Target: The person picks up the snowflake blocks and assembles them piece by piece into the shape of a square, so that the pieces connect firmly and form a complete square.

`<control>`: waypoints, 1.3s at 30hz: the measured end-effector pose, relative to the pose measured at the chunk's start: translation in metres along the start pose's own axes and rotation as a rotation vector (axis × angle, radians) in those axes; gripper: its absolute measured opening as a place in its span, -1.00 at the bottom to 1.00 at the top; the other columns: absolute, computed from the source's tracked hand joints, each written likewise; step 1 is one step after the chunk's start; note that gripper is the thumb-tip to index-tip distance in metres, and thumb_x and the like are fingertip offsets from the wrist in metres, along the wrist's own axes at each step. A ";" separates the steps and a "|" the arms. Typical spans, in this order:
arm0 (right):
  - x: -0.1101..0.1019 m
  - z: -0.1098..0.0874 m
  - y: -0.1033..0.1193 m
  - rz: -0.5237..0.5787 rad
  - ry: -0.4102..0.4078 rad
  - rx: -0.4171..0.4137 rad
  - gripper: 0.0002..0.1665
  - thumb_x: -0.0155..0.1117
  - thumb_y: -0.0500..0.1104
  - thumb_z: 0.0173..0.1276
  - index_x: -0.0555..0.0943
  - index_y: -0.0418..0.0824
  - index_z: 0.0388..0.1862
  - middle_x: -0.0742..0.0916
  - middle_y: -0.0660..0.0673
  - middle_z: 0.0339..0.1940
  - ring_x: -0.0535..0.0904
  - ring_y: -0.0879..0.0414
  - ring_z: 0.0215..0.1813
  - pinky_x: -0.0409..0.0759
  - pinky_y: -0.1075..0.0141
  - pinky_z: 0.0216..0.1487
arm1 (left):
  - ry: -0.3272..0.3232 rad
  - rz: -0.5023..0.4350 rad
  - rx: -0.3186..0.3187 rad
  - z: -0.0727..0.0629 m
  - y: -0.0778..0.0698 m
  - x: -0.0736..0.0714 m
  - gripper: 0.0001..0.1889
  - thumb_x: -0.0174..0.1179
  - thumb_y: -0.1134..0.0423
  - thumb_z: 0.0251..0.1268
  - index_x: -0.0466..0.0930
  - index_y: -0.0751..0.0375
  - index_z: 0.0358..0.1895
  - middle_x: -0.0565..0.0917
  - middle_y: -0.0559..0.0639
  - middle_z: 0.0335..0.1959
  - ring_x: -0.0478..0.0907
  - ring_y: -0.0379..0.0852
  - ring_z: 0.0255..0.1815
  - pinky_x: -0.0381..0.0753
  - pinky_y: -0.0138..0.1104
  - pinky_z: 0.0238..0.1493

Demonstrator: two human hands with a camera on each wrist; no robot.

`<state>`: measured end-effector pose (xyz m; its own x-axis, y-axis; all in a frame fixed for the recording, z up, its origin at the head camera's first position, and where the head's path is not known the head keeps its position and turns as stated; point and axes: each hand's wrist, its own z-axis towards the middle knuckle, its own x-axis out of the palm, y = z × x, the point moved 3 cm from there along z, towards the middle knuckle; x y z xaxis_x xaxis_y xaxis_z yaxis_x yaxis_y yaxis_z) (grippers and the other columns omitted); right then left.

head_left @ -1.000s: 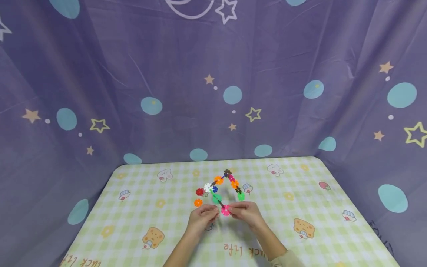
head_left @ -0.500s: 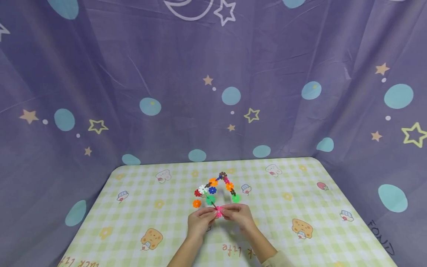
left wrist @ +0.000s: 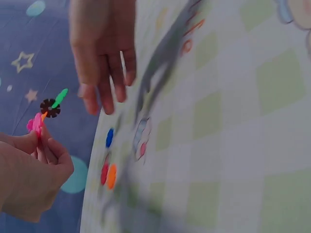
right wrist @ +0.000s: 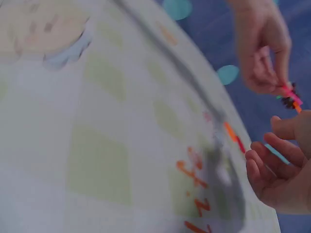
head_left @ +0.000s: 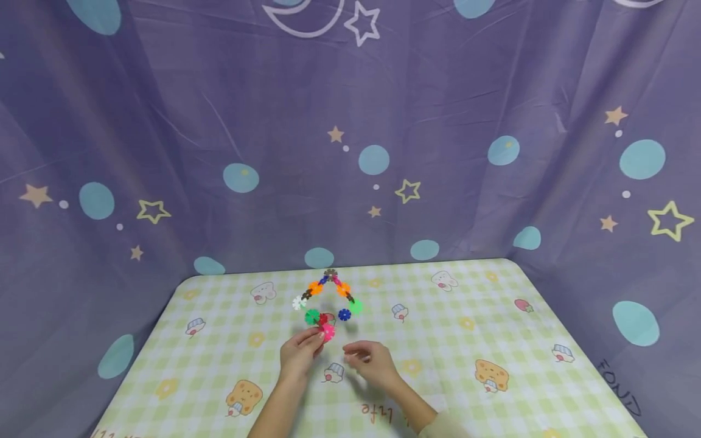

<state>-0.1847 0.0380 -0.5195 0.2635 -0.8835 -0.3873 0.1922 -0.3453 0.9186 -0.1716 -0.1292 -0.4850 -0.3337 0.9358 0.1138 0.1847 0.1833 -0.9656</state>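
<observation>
In the head view, my left hand (head_left: pixel 298 356) pinches a pink snowflake disc (head_left: pixel 328 332) at the near end of a chain of notched plastic discs. The chain arches off the table through a green disc (head_left: pixel 312 317), a white disc (head_left: pixel 298 302), an orange disc (head_left: pixel 315 288) and a brown disc (head_left: pixel 330 275) at its top, down to a bright green disc (head_left: pixel 356 306) at its far end. My right hand (head_left: pixel 372 363) hovers to the right, fingers loosely bent, holding nothing. The right wrist view shows its fingers (right wrist: pixel 272 158) apart from the chain.
A loose blue disc (head_left: pixel 344 314) lies on the checked tablecloth (head_left: pixel 438 340) beyond my hands. A red disc (left wrist: pixel 104 173) and an orange disc (left wrist: pixel 112 176) lie close together there. A purple patterned curtain (head_left: pixel 306 207) stands behind and beside the table.
My right hand has let go of the pink disc and moved away from it. My left hand has carried the chain left, and the chain has swung into an upright arch.
</observation>
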 end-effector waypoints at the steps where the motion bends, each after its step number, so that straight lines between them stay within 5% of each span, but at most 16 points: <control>1: 0.003 0.002 0.000 -0.059 0.012 -0.045 -0.73 0.33 -0.18 0.27 0.68 -0.28 -0.09 0.78 -0.19 -0.17 0.69 0.14 -0.25 0.64 0.45 -0.23 | -0.008 -0.007 0.000 0.002 -0.002 -0.003 -0.63 0.25 0.44 0.21 0.52 0.59 0.06 0.75 -0.11 -0.40 0.62 -0.37 -0.42 0.67 -0.48 -0.27; 8: 0.029 0.022 0.007 -0.514 0.149 -0.272 -0.58 0.25 -0.12 0.35 0.57 -0.20 0.16 0.68 -0.08 0.15 0.56 0.03 0.22 0.50 0.18 0.30 | -0.059 -0.049 -0.013 0.010 -0.011 -0.021 -0.58 0.23 0.41 0.24 0.48 0.56 0.13 0.72 -0.21 -0.44 0.60 -0.38 -0.44 0.64 -0.55 -0.33; 14: 0.043 0.034 0.008 -0.849 0.244 -0.360 -0.50 0.17 -0.01 0.40 0.49 -0.13 0.28 0.61 -0.04 0.27 0.46 0.05 0.36 0.41 0.16 0.39 | -0.078 -0.062 -0.040 0.011 -0.010 -0.028 -0.60 0.27 0.41 0.21 0.52 0.51 0.10 0.69 -0.26 -0.47 0.61 -0.39 -0.45 0.66 -0.52 -0.30; 21: 0.037 0.028 0.008 -0.889 0.261 -0.385 -0.55 0.18 -0.03 0.39 0.53 -0.15 0.21 0.67 -0.02 0.16 0.52 0.12 0.26 0.43 0.27 0.36 | -0.077 -0.066 -0.049 0.012 -0.007 -0.030 -0.64 0.29 0.41 0.18 0.58 0.47 0.04 0.72 -0.24 -0.49 0.62 -0.38 -0.45 0.67 -0.51 -0.31; 32: -0.022 -0.002 -0.002 -0.739 0.267 -0.397 -0.76 0.29 -0.08 0.31 0.68 -0.12 -0.09 0.75 0.04 -0.14 0.62 0.18 0.00 0.59 0.34 0.12 | -0.044 -0.037 -0.055 0.010 -0.003 -0.025 -0.61 0.30 0.36 0.19 0.56 0.50 0.06 0.70 -0.19 -0.43 0.62 -0.36 -0.43 0.68 -0.47 -0.26; 39: -0.037 -0.003 -0.010 -0.706 0.248 -0.392 -0.74 0.38 -0.05 0.23 0.69 -0.08 -0.12 0.68 0.10 -0.23 0.51 0.31 -0.17 0.55 0.46 -0.06 | -0.029 -0.023 -0.069 0.006 0.003 -0.016 -0.60 0.31 0.36 0.18 0.56 0.49 0.07 0.70 -0.13 -0.36 0.63 -0.33 -0.41 0.69 -0.43 -0.21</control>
<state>-0.1932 0.0752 -0.5149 0.1498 -0.3909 -0.9082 0.6917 -0.6149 0.3787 -0.1716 -0.1461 -0.4909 -0.3649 0.9221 0.1285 0.2397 0.2264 -0.9441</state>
